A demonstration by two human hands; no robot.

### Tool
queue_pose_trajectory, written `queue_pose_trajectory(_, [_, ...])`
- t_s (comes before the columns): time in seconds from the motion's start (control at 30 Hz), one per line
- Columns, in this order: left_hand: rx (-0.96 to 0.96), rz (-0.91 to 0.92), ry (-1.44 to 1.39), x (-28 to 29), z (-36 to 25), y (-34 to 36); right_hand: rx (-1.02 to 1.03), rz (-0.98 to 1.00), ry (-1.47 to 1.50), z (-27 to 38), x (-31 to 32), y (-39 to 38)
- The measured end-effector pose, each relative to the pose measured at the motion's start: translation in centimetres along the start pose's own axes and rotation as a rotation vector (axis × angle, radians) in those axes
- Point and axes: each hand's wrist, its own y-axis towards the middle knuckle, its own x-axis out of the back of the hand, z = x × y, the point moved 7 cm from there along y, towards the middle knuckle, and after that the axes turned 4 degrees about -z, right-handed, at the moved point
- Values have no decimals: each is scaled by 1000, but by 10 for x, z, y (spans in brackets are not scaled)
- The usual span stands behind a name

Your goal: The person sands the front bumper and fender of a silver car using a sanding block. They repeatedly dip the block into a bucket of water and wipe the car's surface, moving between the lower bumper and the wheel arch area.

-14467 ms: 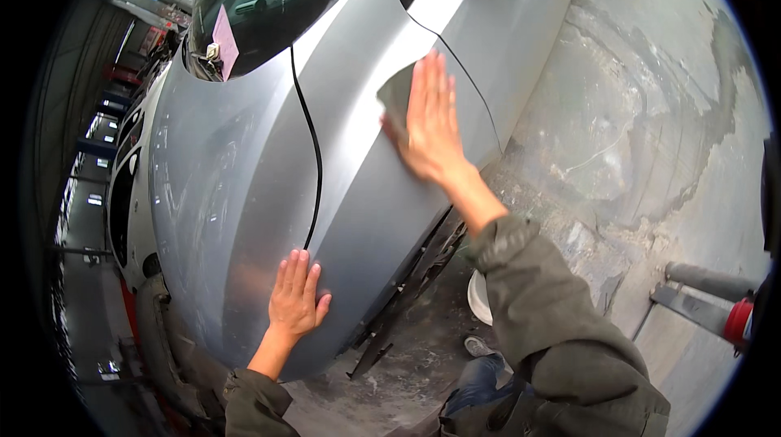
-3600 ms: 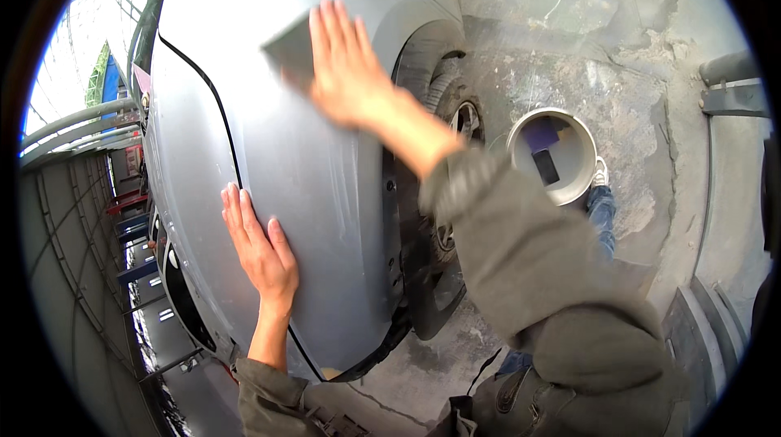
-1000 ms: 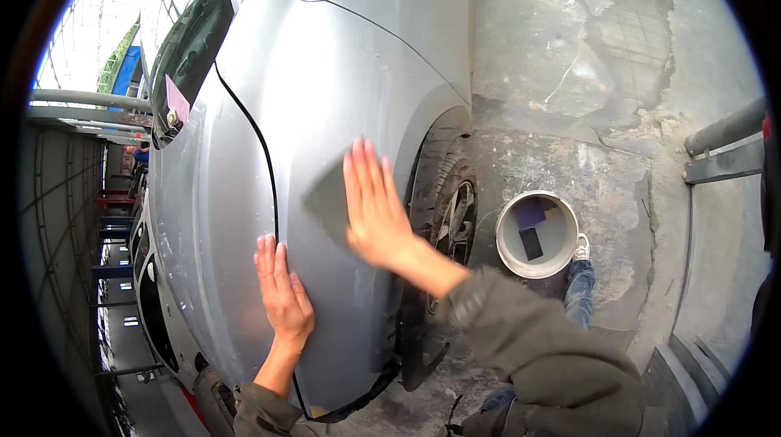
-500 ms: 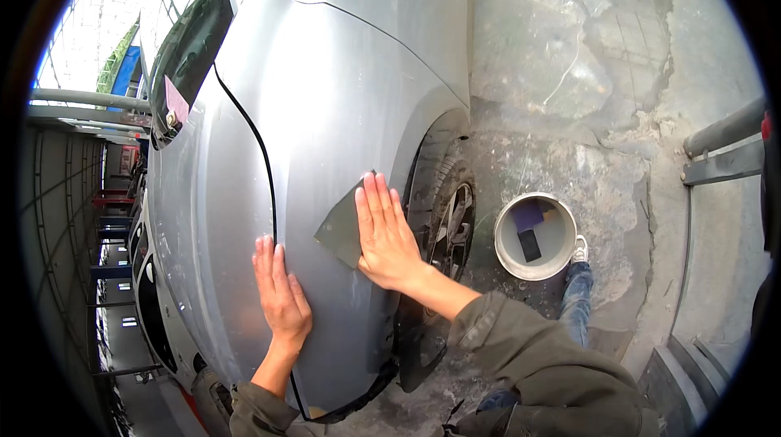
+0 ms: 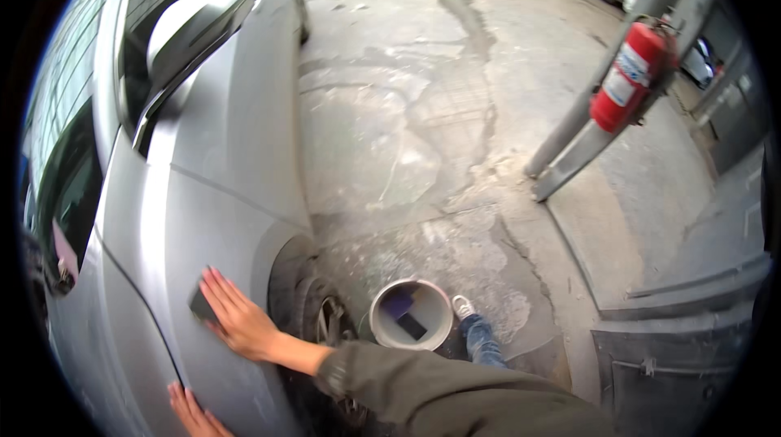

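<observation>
My right hand [image 5: 242,319] lies with its fingers pressed flat on a dark sheet of sandpaper [image 5: 199,305], holding it against the silver car fender [image 5: 207,234]. Part of the sheet sticks out on the hand's left side; the rest is hidden beneath it. At the lower edge of the view, my left hand [image 5: 195,414] rests on the bodywork near the panel seam, its fingers stretched out and nothing visible in them. The wrist is cut off by the frame. The front wheel [image 5: 329,319] sits in its arch just right of my right hand.
On the floor right of the wheel stands a pale bucket [image 5: 442,333] with purple and black pieces inside. Beside it is a white shoe [image 5: 463,307]. A red fire extinguisher [image 5: 630,78] hangs on a metal post [image 5: 561,162]. The side mirror [image 5: 191,30] juts out farther up the car.
The view has swung right and up, bringing in the mirror, extinguisher and distant cars. Both hands appear lower and farther left. Less of the sandpaper shows beside my right hand.
</observation>
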Motion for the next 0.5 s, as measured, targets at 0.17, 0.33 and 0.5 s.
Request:
queue_pose_trajectory(0.17, [-14,-17,-94,-11,-3,5,-170,-200,-74,-42,-16,42])
queue_pose_trajectory(0.33, [0,-51,-70,-7,4,7,35,12,-21,43,-18,-58])
queue_pose_trajectory(0.5, [-16,-34,-80,-9,-1,11,14,-30,-39,-7,-8,48])
